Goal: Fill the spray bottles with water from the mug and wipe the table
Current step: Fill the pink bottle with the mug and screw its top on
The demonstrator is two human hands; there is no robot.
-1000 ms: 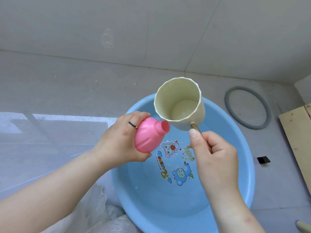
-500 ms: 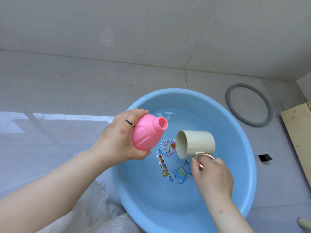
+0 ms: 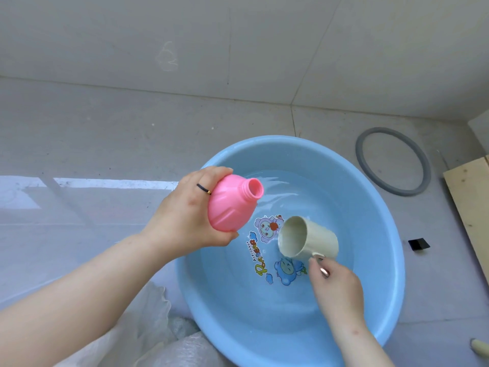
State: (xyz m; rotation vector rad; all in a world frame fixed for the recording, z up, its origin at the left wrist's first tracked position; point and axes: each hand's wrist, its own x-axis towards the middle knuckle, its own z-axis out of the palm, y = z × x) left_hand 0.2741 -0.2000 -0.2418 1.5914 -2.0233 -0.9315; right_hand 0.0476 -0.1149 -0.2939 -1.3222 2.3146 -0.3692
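Grey tiled floor [image 3: 105, 133] meets a tiled wall [image 3: 238, 35] across the upper frame. A grey ring [image 3: 359, 154] lies upper right, a wooden board [image 3: 471, 202] at the right edge, and a shiny plastic sheet [image 3: 66, 221] at left.

"Astronaut", seemingly, inside blue basin [image 3: 375, 234]

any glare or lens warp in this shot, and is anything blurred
Head view: soft, even light with faint shadows; a bright glare strip on the clear plastic sheet left of the blue basin, small highlights on the water by the pink bottle. Head view: wide-angle warp bows the wall-floor line. Head view: mug, left hand and right hand look fairly sharp.
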